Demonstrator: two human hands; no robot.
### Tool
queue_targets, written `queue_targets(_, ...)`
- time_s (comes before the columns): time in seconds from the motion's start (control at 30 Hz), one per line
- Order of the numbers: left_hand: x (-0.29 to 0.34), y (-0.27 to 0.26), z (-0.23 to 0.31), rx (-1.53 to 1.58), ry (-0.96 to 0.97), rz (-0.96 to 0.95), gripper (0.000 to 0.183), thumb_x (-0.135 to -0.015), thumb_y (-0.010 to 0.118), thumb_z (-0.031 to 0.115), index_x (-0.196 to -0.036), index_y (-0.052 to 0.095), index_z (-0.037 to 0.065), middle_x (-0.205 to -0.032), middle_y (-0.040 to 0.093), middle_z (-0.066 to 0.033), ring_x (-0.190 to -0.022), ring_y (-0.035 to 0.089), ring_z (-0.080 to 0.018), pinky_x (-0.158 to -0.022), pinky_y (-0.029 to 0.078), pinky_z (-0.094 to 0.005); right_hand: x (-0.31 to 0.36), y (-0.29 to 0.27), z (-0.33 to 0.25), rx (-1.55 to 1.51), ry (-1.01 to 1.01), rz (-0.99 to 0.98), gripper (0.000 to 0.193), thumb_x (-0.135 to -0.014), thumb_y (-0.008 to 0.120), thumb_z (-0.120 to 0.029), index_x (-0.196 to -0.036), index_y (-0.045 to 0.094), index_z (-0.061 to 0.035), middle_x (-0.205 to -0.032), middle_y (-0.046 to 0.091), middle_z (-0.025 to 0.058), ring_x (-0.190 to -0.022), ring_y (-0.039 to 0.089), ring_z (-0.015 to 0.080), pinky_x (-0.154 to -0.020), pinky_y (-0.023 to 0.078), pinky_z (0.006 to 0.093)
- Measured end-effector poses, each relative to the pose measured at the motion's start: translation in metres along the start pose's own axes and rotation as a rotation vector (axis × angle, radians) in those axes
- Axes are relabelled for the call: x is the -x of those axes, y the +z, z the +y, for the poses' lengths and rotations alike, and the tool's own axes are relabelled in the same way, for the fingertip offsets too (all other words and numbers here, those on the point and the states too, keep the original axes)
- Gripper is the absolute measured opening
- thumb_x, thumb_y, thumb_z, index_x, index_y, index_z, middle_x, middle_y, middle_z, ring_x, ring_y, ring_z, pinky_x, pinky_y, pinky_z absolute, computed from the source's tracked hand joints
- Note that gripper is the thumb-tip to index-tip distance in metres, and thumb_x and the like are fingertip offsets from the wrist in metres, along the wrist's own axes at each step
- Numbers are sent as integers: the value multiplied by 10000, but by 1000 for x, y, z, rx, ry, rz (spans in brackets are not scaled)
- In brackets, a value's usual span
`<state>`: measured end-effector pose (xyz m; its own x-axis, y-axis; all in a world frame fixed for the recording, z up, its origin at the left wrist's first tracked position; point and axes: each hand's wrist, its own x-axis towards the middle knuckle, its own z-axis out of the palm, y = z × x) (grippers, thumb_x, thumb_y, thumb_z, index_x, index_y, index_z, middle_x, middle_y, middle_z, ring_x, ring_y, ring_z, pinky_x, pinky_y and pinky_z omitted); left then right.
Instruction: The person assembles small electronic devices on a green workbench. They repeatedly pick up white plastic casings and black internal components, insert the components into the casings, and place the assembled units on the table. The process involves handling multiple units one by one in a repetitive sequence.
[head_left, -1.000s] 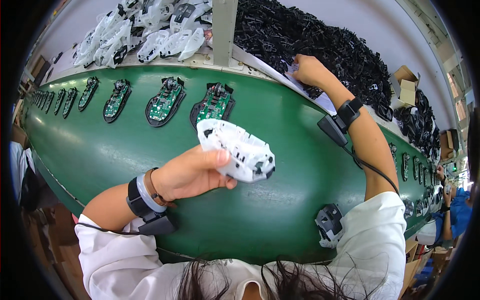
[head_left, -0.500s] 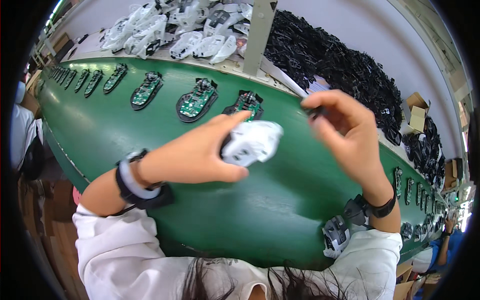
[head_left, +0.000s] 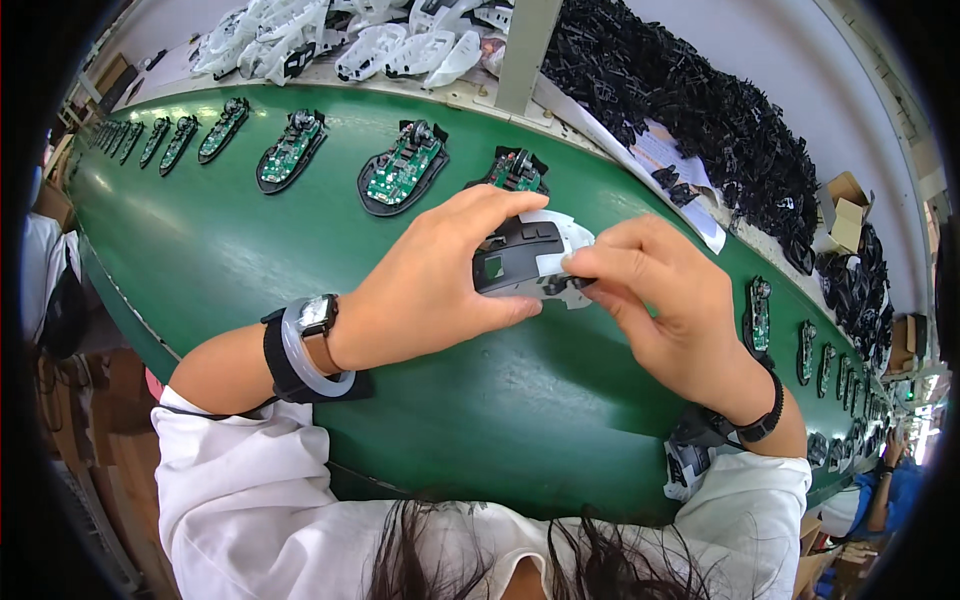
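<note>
My left hand (head_left: pixel 415 275) is wrapped round a mouse shell (head_left: pixel 522 262), dark grey in the middle with white edges, held above the green work surface (head_left: pixel 480 410). A square hole shows in the grey part. From the right, my right hand (head_left: pixel 675 305) pinches a small black plastic part (head_left: pixel 562 286) against the shell's right end. Its fingertips cover some of that part. Just beyond the shell lies a mouse base with a green circuit board (head_left: pixel 518 172), partly hidden by my left hand.
More mouse bases with boards (head_left: pixel 403 172) form a row to the left and right. Behind them are heaps of white shells (head_left: pixel 265 40) and black plastic parts (head_left: pixel 690 90), with a post (head_left: pixel 527 60) between. An assembled-looking mouse (head_left: pixel 686 462) sits by my right forearm. Another person's arm (head_left: pixel 885 485) shows far right.
My right hand has come left and down from near the black heap, bringing the black part to the shell. The left hand has turned the shell, showing its grey side. Bases on the right sit differently.
</note>
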<state>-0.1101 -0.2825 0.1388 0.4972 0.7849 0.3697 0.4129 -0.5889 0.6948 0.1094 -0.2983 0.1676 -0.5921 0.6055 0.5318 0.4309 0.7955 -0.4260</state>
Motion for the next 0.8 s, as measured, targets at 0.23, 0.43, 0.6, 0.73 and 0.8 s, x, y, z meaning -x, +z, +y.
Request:
queue_targets(0.23,1,4,-2,1,4,13,662,-626,803,133,-1224,535,42,-1155,587,-151,-1023,593,-299,-913,460,-348,2,7,-6,36,15,77,260,-723,680,99,-957,634,-3,-863,602,105,-725,593,203,-622,495,282)
queue_targets(0.43,0,-2,-2,8,55,-4,591,-639,800,129,-1177,575,30,-1127,613,-134,-1015,604,-257,-888,471,-326,-2,3,-1,-5,-63,179,254,-702,680,61,-937,612,-10,-807,593,105,-709,597,258,-596,495,331)
queue_targets(0.6,-3,-6,1,218,-97,-106,571,-663,814,156,-1168,582,24,-1116,621,-98,-986,604,-174,-873,476,-299,5,16,0,6,10,99,238,-692,706,35,-902,632,-46,-786,582,87,-703,594,242,-595,492,330)
queue_targets(0.73,-8,-4,-1,236,-135,-176,580,-671,823,170,-1179,581,25,-1100,625,-80,-961,602,-150,-875,474,-289,8,23,5,38,-51,160,225,-684,714,26,-885,637,-40,-796,579,79,-712,595,243,-590,492,334)
queue_targets(0.8,-7,-3,-4,254,-127,-146,563,-672,825,166,-1166,591,27,-1112,616,-83,-986,590,-150,-879,473,-291,8,24,7,86,-61,152,261,-672,728,15,-911,636,-38,-825,579,86,-749,595,250,-610,494,337)
